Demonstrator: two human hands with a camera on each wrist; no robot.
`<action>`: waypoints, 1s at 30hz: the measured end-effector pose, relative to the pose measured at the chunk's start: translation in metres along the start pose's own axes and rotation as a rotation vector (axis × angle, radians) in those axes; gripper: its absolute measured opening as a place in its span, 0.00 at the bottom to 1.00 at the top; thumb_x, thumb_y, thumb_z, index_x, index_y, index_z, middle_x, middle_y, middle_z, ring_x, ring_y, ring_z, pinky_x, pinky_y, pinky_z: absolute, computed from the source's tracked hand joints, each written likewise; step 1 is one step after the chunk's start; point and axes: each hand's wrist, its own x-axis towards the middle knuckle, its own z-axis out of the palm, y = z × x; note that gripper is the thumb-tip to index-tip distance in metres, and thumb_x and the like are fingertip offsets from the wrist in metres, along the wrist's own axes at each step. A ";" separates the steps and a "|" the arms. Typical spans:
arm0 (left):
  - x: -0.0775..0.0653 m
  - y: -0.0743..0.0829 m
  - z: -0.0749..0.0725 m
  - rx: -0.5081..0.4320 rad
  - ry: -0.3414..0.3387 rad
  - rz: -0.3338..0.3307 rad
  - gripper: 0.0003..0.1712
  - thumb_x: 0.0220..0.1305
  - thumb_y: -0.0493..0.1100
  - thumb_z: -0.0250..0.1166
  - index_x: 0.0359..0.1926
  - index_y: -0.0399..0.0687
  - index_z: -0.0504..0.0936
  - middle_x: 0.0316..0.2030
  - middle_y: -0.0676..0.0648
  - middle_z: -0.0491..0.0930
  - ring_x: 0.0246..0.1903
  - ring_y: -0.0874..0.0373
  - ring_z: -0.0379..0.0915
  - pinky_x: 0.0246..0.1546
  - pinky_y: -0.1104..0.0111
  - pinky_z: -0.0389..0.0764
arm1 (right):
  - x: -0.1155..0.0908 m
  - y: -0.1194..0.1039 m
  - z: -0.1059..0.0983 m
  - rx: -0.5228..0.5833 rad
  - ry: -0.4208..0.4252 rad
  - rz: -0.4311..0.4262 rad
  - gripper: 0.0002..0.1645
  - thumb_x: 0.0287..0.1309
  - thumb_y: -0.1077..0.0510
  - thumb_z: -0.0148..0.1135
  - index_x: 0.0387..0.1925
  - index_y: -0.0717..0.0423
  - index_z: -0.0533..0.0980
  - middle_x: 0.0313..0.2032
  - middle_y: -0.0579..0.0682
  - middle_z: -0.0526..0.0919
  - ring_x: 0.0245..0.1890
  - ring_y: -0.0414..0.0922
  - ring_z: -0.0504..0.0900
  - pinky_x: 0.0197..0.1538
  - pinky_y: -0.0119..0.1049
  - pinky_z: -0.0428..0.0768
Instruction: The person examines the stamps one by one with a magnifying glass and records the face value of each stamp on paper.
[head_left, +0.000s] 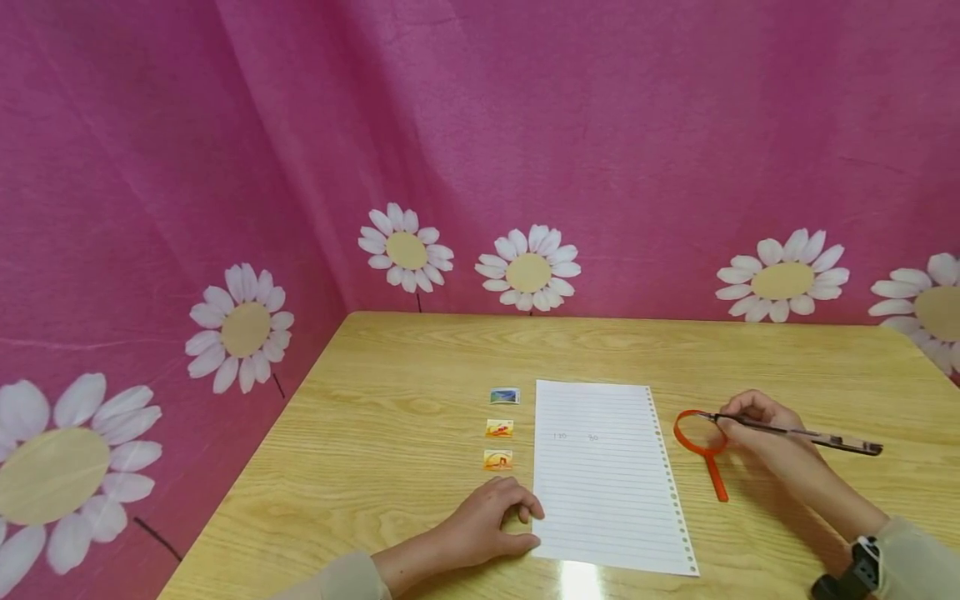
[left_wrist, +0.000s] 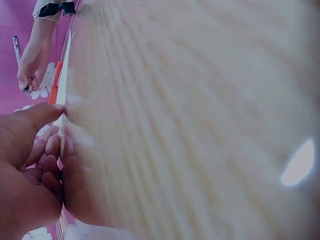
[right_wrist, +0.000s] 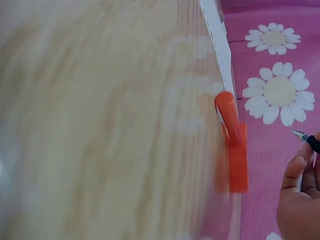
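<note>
A pen point(head_left: 806, 434) with a dark grip and clear barrel is pinched in my right hand point(head_left: 772, 433), its tip pointing left over the ring of a red magnifying glass point(head_left: 717, 479). In the right wrist view the pen tip point(right_wrist: 301, 135) stands clear above the table. My left hand point(head_left: 491, 521) rests at the lower left edge of a lined sheet of paper point(head_left: 600, 500), thumb and fingertips on its margin. Two small handwritten numbers show on the sheet, seemingly "120" and "80". Left of the paper lie a blue stamp point(head_left: 505, 396) and two yellow-and-red stamps point(head_left: 499, 428) in a column.
Everything lies on a light wooden table point(head_left: 360, 467). A pink curtain point(head_left: 600, 125) with white daisies hangs behind it and along its left side. A dark watch-like band point(head_left: 862, 567) is on my right wrist. The sheet's right edge has punched holes.
</note>
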 end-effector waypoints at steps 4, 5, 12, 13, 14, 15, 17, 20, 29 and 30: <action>0.000 -0.001 0.000 -0.009 -0.004 -0.003 0.10 0.61 0.46 0.69 0.42 0.53 0.80 0.32 0.57 0.74 0.38 0.72 0.62 0.47 0.78 0.66 | -0.002 0.002 -0.011 -0.007 0.011 -0.023 0.21 0.57 0.80 0.53 0.31 0.50 0.77 0.32 0.35 0.85 0.32 0.29 0.81 0.34 0.20 0.76; 0.000 -0.001 0.000 -0.012 -0.005 -0.004 0.10 0.61 0.46 0.69 0.42 0.53 0.80 0.32 0.57 0.74 0.38 0.72 0.62 0.47 0.78 0.66 | -0.003 0.001 -0.014 -0.025 0.017 -0.026 0.21 0.57 0.79 0.53 0.31 0.49 0.77 0.32 0.35 0.85 0.32 0.29 0.81 0.33 0.20 0.76; 0.001 -0.002 0.000 0.002 -0.003 -0.001 0.10 0.61 0.46 0.70 0.42 0.54 0.80 0.32 0.58 0.73 0.37 0.72 0.61 0.45 0.79 0.66 | -0.012 -0.006 -0.035 -0.264 0.094 0.063 0.16 0.61 0.72 0.58 0.33 0.46 0.75 0.30 0.30 0.82 0.31 0.26 0.77 0.30 0.21 0.73; 0.001 -0.002 0.000 0.002 -0.004 -0.002 0.10 0.61 0.46 0.70 0.42 0.54 0.80 0.32 0.58 0.73 0.37 0.72 0.61 0.45 0.79 0.65 | -0.013 -0.006 -0.038 -0.236 0.102 0.064 0.17 0.60 0.73 0.57 0.33 0.46 0.76 0.30 0.30 0.82 0.31 0.26 0.78 0.30 0.20 0.73; 0.001 -0.002 0.000 0.000 -0.004 -0.002 0.10 0.61 0.46 0.70 0.42 0.53 0.80 0.32 0.58 0.73 0.37 0.72 0.61 0.45 0.79 0.65 | -0.014 -0.005 -0.040 -0.230 0.108 0.063 0.17 0.60 0.73 0.58 0.33 0.46 0.76 0.30 0.30 0.82 0.31 0.26 0.78 0.30 0.20 0.74; 0.001 -0.002 0.000 -0.002 -0.006 -0.003 0.10 0.61 0.46 0.70 0.42 0.53 0.80 0.32 0.58 0.73 0.37 0.72 0.61 0.44 0.79 0.65 | -0.015 -0.005 -0.043 -0.209 0.114 0.069 0.17 0.60 0.73 0.57 0.33 0.46 0.76 0.30 0.31 0.83 0.30 0.26 0.78 0.30 0.20 0.73; 0.001 -0.002 0.000 -0.005 -0.007 -0.003 0.10 0.61 0.46 0.69 0.42 0.53 0.80 0.32 0.58 0.73 0.37 0.72 0.61 0.45 0.79 0.65 | -0.016 -0.005 -0.047 -0.202 0.127 0.081 0.17 0.60 0.73 0.57 0.33 0.45 0.76 0.29 0.31 0.83 0.30 0.26 0.78 0.29 0.20 0.73; 0.001 -0.002 0.000 -0.006 -0.008 -0.006 0.10 0.61 0.46 0.69 0.42 0.53 0.80 0.32 0.58 0.73 0.37 0.72 0.61 0.45 0.79 0.65 | -0.018 -0.004 -0.052 -0.217 0.136 0.097 0.17 0.61 0.72 0.57 0.33 0.45 0.75 0.29 0.31 0.82 0.28 0.27 0.77 0.28 0.22 0.72; 0.001 -0.001 0.000 -0.013 -0.010 -0.002 0.10 0.61 0.46 0.69 0.42 0.53 0.80 0.32 0.57 0.73 0.36 0.72 0.61 0.43 0.80 0.64 | -0.019 -0.007 -0.059 -0.409 0.119 0.028 0.19 0.62 0.70 0.59 0.44 0.42 0.71 0.31 0.27 0.82 0.31 0.25 0.79 0.30 0.22 0.75; 0.000 -0.001 0.000 -0.015 -0.011 -0.001 0.10 0.61 0.46 0.69 0.42 0.53 0.80 0.32 0.57 0.73 0.36 0.72 0.61 0.43 0.80 0.64 | -0.019 -0.009 -0.060 -0.449 0.113 0.034 0.19 0.62 0.69 0.59 0.46 0.41 0.71 0.31 0.26 0.81 0.31 0.25 0.79 0.30 0.22 0.75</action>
